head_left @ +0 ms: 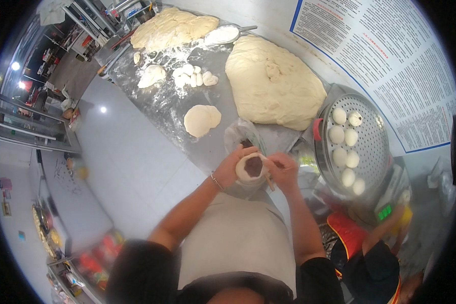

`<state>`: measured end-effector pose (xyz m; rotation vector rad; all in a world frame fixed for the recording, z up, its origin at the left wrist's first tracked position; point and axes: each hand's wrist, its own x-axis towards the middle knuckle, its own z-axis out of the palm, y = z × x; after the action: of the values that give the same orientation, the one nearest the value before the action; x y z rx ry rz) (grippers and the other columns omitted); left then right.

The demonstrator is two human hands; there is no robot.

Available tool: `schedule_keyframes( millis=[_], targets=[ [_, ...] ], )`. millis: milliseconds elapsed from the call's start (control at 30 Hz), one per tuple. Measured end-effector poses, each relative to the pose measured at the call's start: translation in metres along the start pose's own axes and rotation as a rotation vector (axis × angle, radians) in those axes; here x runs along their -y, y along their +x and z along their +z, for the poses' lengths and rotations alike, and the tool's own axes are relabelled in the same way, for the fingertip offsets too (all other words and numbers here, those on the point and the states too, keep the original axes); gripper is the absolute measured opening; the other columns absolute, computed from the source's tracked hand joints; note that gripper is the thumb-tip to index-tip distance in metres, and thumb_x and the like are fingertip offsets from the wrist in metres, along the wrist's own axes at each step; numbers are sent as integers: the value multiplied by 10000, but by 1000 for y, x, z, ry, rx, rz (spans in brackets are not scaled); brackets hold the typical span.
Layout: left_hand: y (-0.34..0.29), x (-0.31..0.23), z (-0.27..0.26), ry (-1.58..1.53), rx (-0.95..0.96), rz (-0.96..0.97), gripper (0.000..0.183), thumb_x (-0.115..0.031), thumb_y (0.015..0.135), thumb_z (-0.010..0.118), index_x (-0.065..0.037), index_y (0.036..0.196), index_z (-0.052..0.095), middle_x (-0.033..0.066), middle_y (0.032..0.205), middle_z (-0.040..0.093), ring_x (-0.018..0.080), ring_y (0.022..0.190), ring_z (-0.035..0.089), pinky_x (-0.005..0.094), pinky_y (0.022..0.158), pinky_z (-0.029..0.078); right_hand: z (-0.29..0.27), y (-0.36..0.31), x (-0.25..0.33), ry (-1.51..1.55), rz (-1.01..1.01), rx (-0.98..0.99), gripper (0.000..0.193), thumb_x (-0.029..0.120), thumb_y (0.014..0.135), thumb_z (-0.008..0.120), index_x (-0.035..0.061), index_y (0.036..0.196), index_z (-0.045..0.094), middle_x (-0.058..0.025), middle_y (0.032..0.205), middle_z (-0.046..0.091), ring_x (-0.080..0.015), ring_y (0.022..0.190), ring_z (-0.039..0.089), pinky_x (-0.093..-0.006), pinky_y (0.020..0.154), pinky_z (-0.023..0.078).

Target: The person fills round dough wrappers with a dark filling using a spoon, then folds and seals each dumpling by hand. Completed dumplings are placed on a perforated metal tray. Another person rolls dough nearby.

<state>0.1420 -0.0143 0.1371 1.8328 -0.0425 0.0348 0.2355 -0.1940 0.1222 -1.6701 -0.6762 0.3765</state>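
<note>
Cupped in my left hand (228,169) is a round dough wrapper (242,175) with dark filling (254,166) in its middle. My right hand (285,171) pinches the wrapper's right edge. A thin wooden stick (270,183) pokes out below my right fingers; its other end is hidden. Just beyond my hands, a clear plastic bag (235,133) holds more of the dark filling. Flattened dough rounds (201,120), overlapping each other, lie on the table (172,106) to the left of the bag. Several small dough pieces (192,77) sit farther back on the floured surface.
A large dough mass (273,86) lies at centre right, another (172,29) at the far left, beside a flour scoop (222,35). Several white buns rest on a perforated steamer tray (372,147) at right. A co-worker (375,263) is at lower right, beside a green-lit display (385,212).
</note>
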Motion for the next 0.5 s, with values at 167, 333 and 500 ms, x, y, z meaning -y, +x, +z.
schedule_keyframes(
  millis=[167,333,500],
  targets=[
    [-9,1,27,-781,-241,-399,362,-297,975,436,-82,1260,498,54,1213,538,166,1102,543,319,834,529,16,-4,-3,26,14,-68,146,75,783,707,-7,898,672,-61,817,646,-103,630,562,-248,583,468],
    [-8,10,29,-770,-196,-420,498,-475,985,315,-88,1220,522,57,1139,572,179,1015,589,344,739,575,10,4,9,-38,68,35,183,74,761,717,32,935,682,-54,775,629,-107,630,564,-257,584,466],
    [-3,7,24,-705,-107,-452,626,-559,975,230,-71,1198,553,63,1069,599,167,973,596,338,759,562,6,3,-7,-205,-131,109,227,71,727,732,60,950,690,-57,748,608,-120,647,572,-265,606,473]
  ],
)
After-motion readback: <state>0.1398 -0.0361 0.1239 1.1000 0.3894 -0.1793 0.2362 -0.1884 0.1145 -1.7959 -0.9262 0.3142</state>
